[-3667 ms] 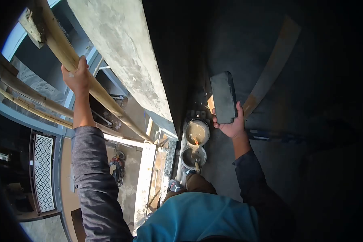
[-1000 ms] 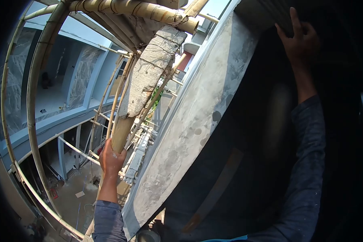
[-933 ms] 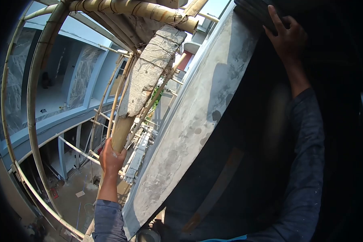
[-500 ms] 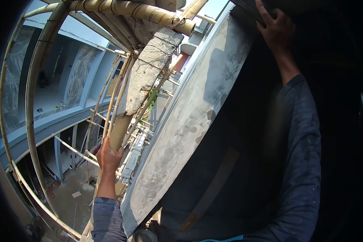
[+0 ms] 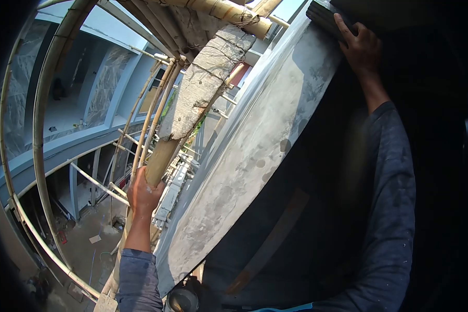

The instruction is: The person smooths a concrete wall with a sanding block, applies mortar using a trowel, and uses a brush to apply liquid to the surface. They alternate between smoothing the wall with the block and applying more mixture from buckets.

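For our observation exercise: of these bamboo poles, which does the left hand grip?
The thick slanting pole caked above in cracked grey mortar; the left hand wraps its bare lower part.

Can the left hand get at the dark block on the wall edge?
Probably not: the left hand grips the bamboo pole low down; the dark block sits high across the plastered wall, under the right hand.

Dk grey sleeves, speckled, maybe teal shirt
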### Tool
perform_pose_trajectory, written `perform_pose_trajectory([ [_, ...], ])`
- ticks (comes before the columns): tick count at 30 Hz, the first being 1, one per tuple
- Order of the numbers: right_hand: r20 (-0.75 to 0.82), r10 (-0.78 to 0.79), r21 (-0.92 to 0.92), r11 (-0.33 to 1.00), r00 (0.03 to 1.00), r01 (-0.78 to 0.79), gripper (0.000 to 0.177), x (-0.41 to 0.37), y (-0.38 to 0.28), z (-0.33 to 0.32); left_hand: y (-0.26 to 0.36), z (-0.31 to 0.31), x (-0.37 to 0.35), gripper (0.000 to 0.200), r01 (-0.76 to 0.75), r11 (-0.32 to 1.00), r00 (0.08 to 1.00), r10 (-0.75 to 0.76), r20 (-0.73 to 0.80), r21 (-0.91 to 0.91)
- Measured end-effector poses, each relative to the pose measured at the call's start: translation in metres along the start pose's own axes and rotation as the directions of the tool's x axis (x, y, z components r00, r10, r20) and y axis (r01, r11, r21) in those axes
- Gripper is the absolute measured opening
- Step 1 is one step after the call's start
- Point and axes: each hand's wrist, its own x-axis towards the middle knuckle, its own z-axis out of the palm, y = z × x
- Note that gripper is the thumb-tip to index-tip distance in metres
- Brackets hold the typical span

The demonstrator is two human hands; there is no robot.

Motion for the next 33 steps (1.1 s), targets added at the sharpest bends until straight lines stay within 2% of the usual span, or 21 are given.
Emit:
perform_pose_trajectory([
  [4,0.016,0.101,-0.164,0.982,0.995,-0.097,0.074,-0.007,0.026,-0.013,-0.003,0.004,0.0,0.06,-0.017,0.999,1.0,0.017,-0.015,-0.035],
  [6,0.005,0.147,-0.219,0.965,0.989,-0.143,0.07,-0.019,0.042,-0.033,0.005,-0.004,-0.001,0.058,0.043,0.999,0.999,-0.042,0.027,-0.021],
  [8,-0.097,0.319,-0.121,0.936,0.943,-0.33,0.078,-0.034,0.059,-0.052,0.011,-0.01,0.0,0.05,0.096,0.993,0.993,-0.091,0.071,-0.065],
  [11,-0.17,0.343,0.03,0.939,0.924,-0.343,0.086,-0.034,0.032,-0.093,0.002,-0.001,0.0,0.059,0.021,1.0,1.0,-0.021,0.016,-0.019],
  [12,-0.112,0.373,0.169,0.921,0.921,-0.352,0.086,-0.03,0.009,-0.111,0.005,-0.003,0.0,0.059,0.007,1.0,1.0,-0.007,0.007,-0.007],
  [13,0.002,0.473,0.346,0.826,0.881,-0.444,0.087,-0.031,-0.019,-0.129,0.008,-0.005,0.0,0.06,0.023,1.0,0.999,-0.023,0.028,-0.016],
  [14,0.175,0.517,0.569,0.642,0.838,-0.514,0.088,-0.029,-0.044,-0.149,0.008,-0.007,-0.001,0.06,0.04,0.999,0.998,-0.039,0.045,-0.022],
  [15,0.306,0.478,0.689,0.486,0.823,-0.538,0.089,-0.028,-0.065,-0.168,0.0,0.001,-0.001,0.062,-0.034,0.999,0.999,0.033,-0.035,-0.027],
  [17,0.577,0.363,0.774,0.041,0.731,-0.632,0.089,-0.037,-0.103,-0.202,0.001,0.002,0.0,0.063,-0.02,0.996,1.0,0.022,0.016,-0.084],
  [18,0.685,0.251,0.727,-0.182,0.684,-0.662,0.09,-0.045,-0.12,-0.215,0.003,0.001,-0.001,0.065,-0.005,0.988,0.999,0.011,0.04,-0.151],
  [19,0.778,0.111,0.576,-0.52,0.618,-0.631,0.09,-0.048,-0.138,-0.23,0.012,-0.007,-0.005,0.065,-0.011,0.991,0.999,0.016,0.037,-0.133],
  [20,0.813,-0.06,0.326,-0.778,0.58,-0.537,0.091,-0.053,-0.153,-0.245,0.027,-0.016,-0.01,0.067,-0.116,0.993,0.982,0.114,-0.151,-0.004],
  [21,0.792,-0.224,0.098,-0.871,0.568,-0.481,0.091,-0.064,-0.165,-0.255,0.042,-0.022,-0.016,0.07,-0.197,0.97,0.919,0.233,-0.319,0.141],
  [23,0.639,-0.456,-0.39,-0.886,0.619,-0.251,0.085,-0.081,-0.19,-0.28,0.08,-0.028,-0.044,0.072,-0.295,0.936,0.927,0.23,-0.297,-0.195],
  [24,0.526,-0.51,-0.622,-0.777,0.681,-0.102,0.079,-0.088,-0.203,-0.295,0.108,-0.035,-0.06,0.076,-0.304,0.81,0.953,0.267,-0.146,-0.502],
  [25,0.449,-0.512,-0.776,-0.63,0.732,0.035,0.074,-0.098,-0.218,-0.306,0.12,-0.035,-0.073,0.079,-0.171,0.616,0.927,0.365,0.087,-0.769],
  [26,0.375,-0.494,-0.888,-0.434,0.784,0.151,0.07,-0.108,-0.234,-0.317,0.13,-0.026,-0.086,0.082,0.046,0.399,0.894,0.393,0.217,-0.916],
  [27,0.342,-0.472,-0.931,-0.289,0.813,0.224,0.071,-0.115,-0.25,-0.325,0.134,-0.024,-0.101,0.091,0.337,0.261,0.858,0.312,0.409,-0.905],
  [28,0.323,-0.488,-0.946,-0.147,0.811,0.289,0.072,-0.108,-0.245,-0.335,0.141,-0.025,-0.103,0.091,0.334,0.278,0.855,0.314,0.414,-0.901],
  [30,0.321,-0.313,-0.945,-0.174,0.894,0.278,0.076,-0.098,-0.239,-0.338,0.159,-0.032,-0.103,0.101,0.496,0.106,0.788,0.362,0.498,-0.862],
  [33,0.367,-0.309,-0.926,-0.208,0.877,0.315,0.081,-0.097,-0.228,-0.342,0.174,-0.044,-0.094,0.108,0.581,0.063,0.723,0.418,0.55,-0.811],
])
